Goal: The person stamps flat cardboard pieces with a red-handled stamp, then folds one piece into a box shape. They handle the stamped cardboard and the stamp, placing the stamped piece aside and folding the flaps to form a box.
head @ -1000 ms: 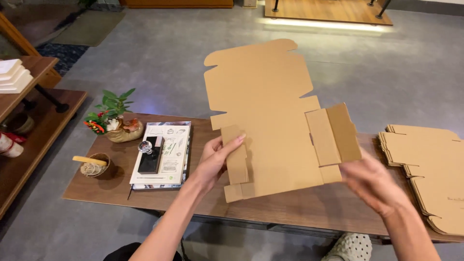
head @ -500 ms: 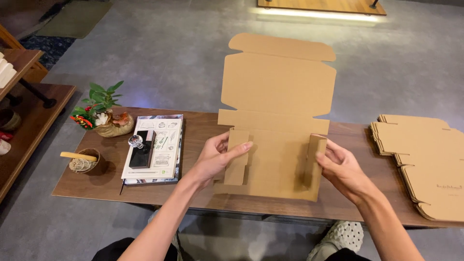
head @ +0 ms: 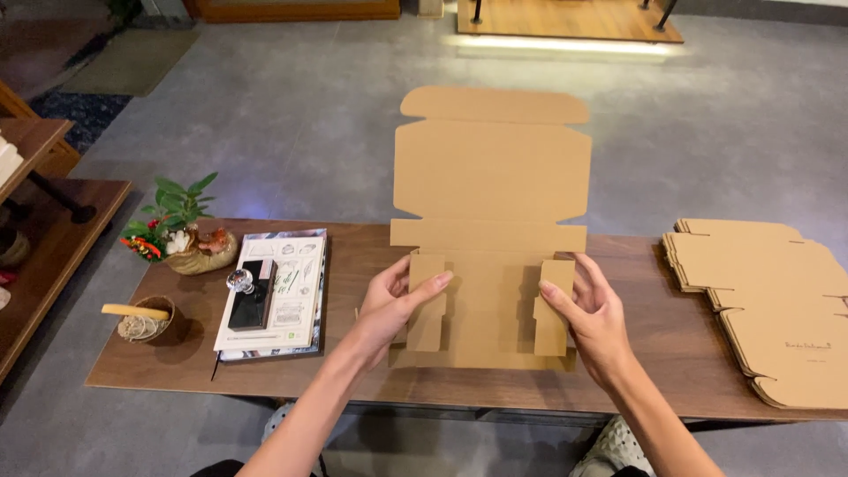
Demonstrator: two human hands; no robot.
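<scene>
Here, noted in order of size. Long dark brown wooden table (head: 353, 265) standing on grey floor, seen from above.

Flat die-cut sheet of plain brown corrugated cardboard, an unfolded mailer box blank (head: 491, 177), lying at table centre with its lower half on the wood and its upper lid panel jutting past the far edge over the floor. Two narrow side flaps on the lower half folded inward and partly raised.

Stack of matching flat cardboard blanks (head: 768, 291) at the right end of the table, well apart from the sheet in hand.

White illustrated book (head: 287, 296) left of centre, with a black rectangular block carrying a clear glass knob (head: 250, 291) resting on it. Small green plant arrangement in a tan leaf-shaped dish (head: 181, 234) beyond the book; small round wooden bowl with a stick across it (head: 141, 320) at the left end.

Left hand (head: 393, 305) pinched on the left side flap, thumb over its top face, fingers behind. Right hand (head: 592, 314) gripped likewise on the right side flap. Neither hand clenched nor empty.

Judged: sheet light, stiff across panels yet compliant along scored creases; matte, not slippery; prone to creasing off-line if bent carelessly. Best held at flap edges near the score lines, as done.
</scene>
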